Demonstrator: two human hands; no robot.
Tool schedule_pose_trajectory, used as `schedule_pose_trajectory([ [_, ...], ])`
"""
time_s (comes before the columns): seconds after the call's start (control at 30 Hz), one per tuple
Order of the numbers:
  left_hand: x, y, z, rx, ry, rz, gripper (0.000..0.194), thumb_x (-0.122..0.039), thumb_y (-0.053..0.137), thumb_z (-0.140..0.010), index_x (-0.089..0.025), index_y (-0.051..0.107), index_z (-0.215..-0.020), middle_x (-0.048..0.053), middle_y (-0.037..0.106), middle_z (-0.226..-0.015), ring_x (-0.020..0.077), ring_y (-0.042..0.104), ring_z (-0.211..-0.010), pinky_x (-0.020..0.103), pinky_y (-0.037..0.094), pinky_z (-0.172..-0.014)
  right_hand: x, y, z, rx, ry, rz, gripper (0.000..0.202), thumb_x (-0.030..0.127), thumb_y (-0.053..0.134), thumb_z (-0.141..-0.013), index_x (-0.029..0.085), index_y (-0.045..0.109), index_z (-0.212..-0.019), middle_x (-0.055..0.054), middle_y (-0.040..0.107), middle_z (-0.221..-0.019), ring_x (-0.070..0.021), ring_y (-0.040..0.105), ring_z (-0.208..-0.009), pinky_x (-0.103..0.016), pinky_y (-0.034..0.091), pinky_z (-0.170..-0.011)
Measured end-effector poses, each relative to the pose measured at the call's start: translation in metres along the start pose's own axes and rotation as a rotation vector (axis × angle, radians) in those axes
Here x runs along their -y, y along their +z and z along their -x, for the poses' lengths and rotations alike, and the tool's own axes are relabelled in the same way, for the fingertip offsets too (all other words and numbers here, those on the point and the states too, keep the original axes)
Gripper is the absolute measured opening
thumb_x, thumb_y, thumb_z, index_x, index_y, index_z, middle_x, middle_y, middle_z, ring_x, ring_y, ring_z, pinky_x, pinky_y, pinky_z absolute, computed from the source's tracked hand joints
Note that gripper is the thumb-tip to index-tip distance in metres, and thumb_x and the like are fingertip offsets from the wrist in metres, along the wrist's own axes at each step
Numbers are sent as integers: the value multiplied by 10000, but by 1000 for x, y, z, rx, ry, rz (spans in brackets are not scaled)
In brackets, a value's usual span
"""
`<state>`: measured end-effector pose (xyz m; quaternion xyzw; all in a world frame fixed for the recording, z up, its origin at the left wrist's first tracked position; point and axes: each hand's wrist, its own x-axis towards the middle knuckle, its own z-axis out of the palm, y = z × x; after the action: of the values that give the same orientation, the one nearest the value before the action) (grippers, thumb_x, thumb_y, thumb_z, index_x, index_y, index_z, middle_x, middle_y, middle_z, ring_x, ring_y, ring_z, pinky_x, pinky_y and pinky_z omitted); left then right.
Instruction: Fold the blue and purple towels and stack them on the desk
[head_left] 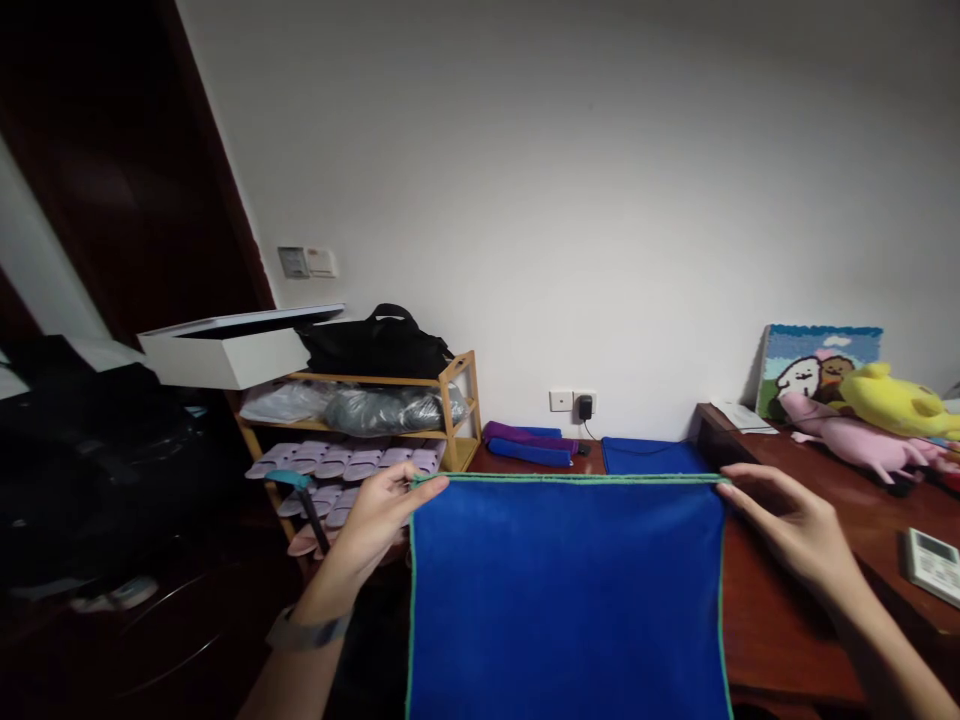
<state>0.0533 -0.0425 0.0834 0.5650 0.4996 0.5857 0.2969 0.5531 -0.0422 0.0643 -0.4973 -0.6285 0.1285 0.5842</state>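
A blue cloth (566,600) with green stitched edging hangs spread out before me, its top edge stretched nearly level. My left hand (382,515) pinches the upper left corner between thumb and fingers. At the upper right corner, my right hand (787,520) pinches the edge in the same way. The top edge looks doubled, as if two layers lie together. The cloth's lower part runs out of view at the bottom. Behind it, a folded blue cloth (652,456) lies flat on the wooden table (787,630).
Rolled blue and purple cloths (532,445) lie at the table's back by the wall. To the left stands a wooden rack (450,400) with slippers (337,462), a black bag (379,345) and a white box (232,355). Plush toys (862,435) and a remote control (934,565) are at right.
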Motion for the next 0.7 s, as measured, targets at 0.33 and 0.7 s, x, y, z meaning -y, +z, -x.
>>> schedule_pose_trajectory([
  [0.33, 175, 27, -82, -123, 2, -515, 379, -595, 620, -809, -216, 614, -804, 51, 659, -799, 268, 653, -844, 393, 518, -794, -108, 218, -77, 226, -24, 229, 350, 310, 497, -902, 171, 703, -1148, -126, 733, -1191, -241, 676, -1109, -399, 511, -1024],
  [0.7, 287, 70, 7, 444, 269, -973, 495, -526, 424, -1016, -314, 557, -1443, 49, 517, -1554, 251, 460, -1436, 453, 369, -1196, -176, 276, 144, 536, 241, 760, 671, 548, 268, -1010, 185, 441, -1547, -78, 363, -1625, -310, 279, -1522, -501, 183, -1252],
])
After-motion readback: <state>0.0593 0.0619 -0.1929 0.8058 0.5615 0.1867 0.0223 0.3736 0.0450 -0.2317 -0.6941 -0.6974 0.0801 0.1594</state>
